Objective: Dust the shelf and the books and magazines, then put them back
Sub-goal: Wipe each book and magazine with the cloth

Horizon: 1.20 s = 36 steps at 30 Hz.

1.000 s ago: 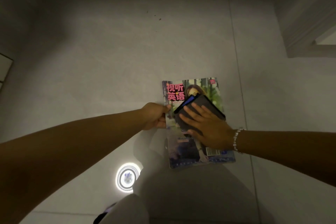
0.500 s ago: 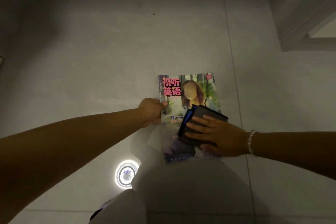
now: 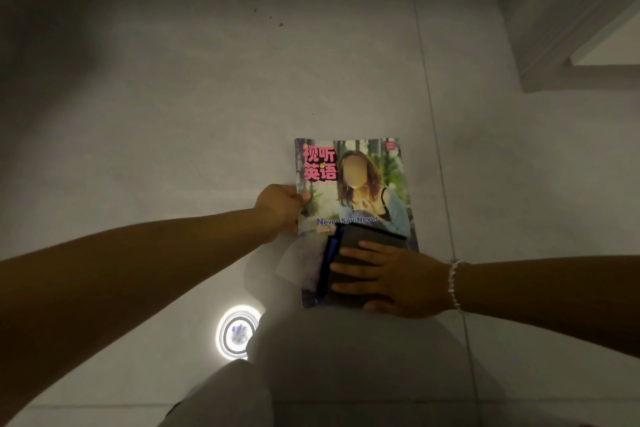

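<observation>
magazine (image 3: 353, 184): glossy cover up, flat | dark folded cloth (image 3: 367, 239): on its lower half

Cloth (image 3: 363, 246) lies on magazine (image 3: 360, 191), near edge.

Dark grey cloth (image 3: 367, 239), blue-edged

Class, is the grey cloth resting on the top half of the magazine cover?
No, the right hand presses the cloth on the magazine's lower part.
</observation>
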Tool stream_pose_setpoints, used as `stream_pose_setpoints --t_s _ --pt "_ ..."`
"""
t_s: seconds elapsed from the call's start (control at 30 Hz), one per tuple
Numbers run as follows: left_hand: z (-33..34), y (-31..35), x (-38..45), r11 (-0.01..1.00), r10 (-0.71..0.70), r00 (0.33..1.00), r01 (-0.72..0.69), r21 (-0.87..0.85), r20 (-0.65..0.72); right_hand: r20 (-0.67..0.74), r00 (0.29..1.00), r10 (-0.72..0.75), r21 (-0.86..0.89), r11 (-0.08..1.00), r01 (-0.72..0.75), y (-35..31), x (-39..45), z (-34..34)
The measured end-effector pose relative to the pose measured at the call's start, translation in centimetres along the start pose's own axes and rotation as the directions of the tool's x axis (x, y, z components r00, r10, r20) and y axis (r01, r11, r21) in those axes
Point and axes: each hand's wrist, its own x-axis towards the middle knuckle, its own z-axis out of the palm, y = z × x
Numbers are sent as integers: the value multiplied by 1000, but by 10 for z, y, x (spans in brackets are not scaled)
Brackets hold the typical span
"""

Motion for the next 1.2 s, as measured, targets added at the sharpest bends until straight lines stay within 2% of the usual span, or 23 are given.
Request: stream_pose_setpoints --t_s 0.23,0.33,0.43,0.5,0.57,0.67,0.77,0.87,0.97,1.1,1.2 --pt "1 4 0 1000 5 1000 -5 15 -7 7 982 189 -14 982 -189 53 -46 -5" --pt "1 2 0 1000 5 1000 -5 11 -4 9 943 331 6 943 -331 66 -36 -12" --pt "0 0 0 1000 10 1000 -10 5 -12 -50 888 458 38 889 -456 63 -23 -13" --pt "0 -2 1 1000 18 1000 -17 12 -16 -62 909 411 34 912 -410 46 -22 -7" --pt "0 -2 1 999 35 999 -34 29 -21 -61 971 231 7 973 -231 26 -27 1" --pt "-2 -1 2 991 81 997 -79 106 -12 -20 999 27 -7 1000 -28 14 -29 5" --pt "-4 1 4 987 87 996 -86 136 -2 -1 1000 -5 -11 1000 5 36 -22 -2" --pt "-4 2 5 987 74 997 -74 141 0 11 981 191 -11 981 -191 72 -11 -16" --pt "-4 2 5 987 60 998 -60 148 5 111 931 348 -21 937 -348 96 4 -36" --pt "-3 2 4 987 57 998 -59 152 14 179 785 593 87 785 -613 121 22 -52" --pt "-4 3 0 987 54 998 -56 147 20 250 715 653 210 684 -698 131 32 -62"
